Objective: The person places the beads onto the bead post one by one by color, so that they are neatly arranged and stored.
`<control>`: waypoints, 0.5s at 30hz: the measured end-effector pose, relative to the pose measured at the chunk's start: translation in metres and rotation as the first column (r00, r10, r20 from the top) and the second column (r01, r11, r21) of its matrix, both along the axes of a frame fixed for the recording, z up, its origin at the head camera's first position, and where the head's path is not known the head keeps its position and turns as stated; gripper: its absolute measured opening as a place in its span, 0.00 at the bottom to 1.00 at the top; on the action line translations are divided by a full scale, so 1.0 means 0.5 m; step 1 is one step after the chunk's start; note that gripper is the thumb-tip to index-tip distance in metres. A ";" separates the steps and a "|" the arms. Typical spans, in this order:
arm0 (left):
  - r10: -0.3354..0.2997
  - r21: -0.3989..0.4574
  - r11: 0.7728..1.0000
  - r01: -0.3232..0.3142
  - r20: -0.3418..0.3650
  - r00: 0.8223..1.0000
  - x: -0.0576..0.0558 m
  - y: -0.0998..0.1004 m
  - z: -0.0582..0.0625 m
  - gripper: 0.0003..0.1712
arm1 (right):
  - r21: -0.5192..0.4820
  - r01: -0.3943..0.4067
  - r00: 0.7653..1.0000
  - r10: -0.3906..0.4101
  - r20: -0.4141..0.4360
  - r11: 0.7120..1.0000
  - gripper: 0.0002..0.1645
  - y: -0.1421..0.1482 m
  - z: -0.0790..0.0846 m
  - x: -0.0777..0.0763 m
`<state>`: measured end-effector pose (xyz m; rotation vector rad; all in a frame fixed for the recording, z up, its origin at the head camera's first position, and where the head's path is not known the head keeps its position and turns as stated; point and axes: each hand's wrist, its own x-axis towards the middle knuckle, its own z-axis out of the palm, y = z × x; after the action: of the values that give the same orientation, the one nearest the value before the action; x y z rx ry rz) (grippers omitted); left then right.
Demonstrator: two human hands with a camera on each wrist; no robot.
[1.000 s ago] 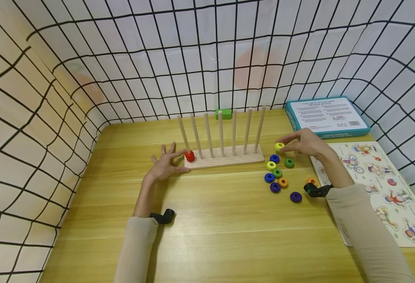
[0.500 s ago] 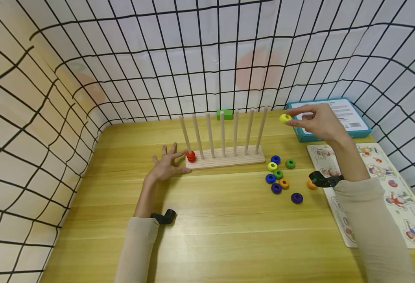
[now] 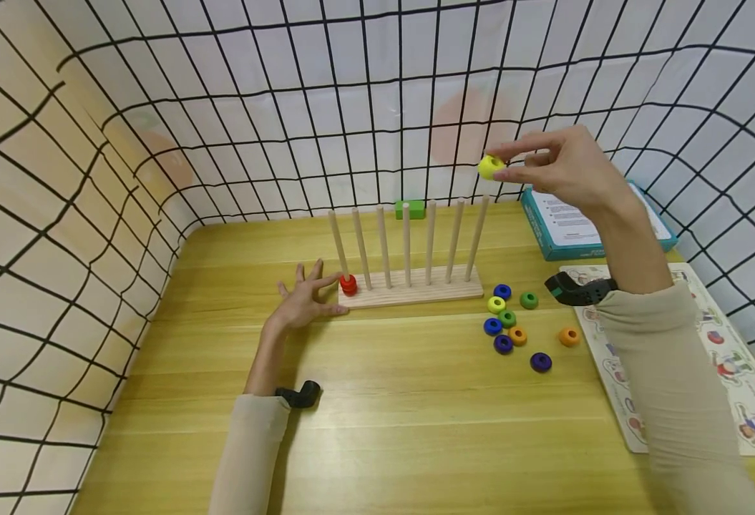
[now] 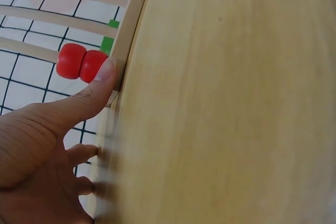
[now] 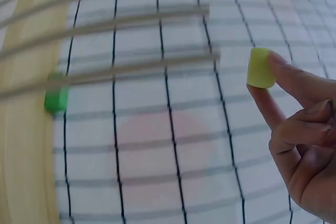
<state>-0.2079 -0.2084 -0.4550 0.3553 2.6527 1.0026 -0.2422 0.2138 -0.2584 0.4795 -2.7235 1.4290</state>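
- Pinching a yellow bead with the right hand, near the rightmost peg.
- Touching the left end of the peg stand with the left hand spread.
- Apparently done: two red beads, leftmost peg.
- Apparently left: nine loose beads (none red), table.

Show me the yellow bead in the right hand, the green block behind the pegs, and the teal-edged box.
Yellow bead [image 5: 259, 70]: right wrist view, on the middle of its curved side.
Green block [image 3: 416, 209]: head view, on its front face.
Teal-edged box [image 3: 569, 220]: head view, on its white printed panel.
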 end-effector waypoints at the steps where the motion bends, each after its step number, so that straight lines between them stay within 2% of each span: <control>1: 0.001 0.000 1.000 -0.001 0.001 1.000 0.000 0.000 0.000 0.45 | -0.003 -0.025 1.000 0.025 0.007 1.000 0.22 -0.019 0.005 0.001; 8: 0.003 -0.004 1.000 -0.003 0.000 1.000 0.000 -0.001 -0.001 0.45 | 0.002 -0.220 0.975 0.220 -0.006 0.975 0.19 -0.151 0.013 -0.002; 11: 0.000 -0.011 1.000 0.000 0.001 1.000 0.000 0.000 0.000 0.45 | 0.008 -0.286 0.957 0.286 -0.036 0.958 0.19 -0.197 0.011 -0.007; 15: 0.000 -0.013 1.000 0.000 0.001 1.000 0.000 0.001 0.001 0.45 | 0.017 -0.341 0.940 0.341 -0.020 0.940 0.19 -0.242 0.010 -0.006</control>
<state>-0.2079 -0.2078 -0.4543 0.3516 2.6568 0.9850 -0.2452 0.0928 -0.2536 1.0054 -2.7309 1.4571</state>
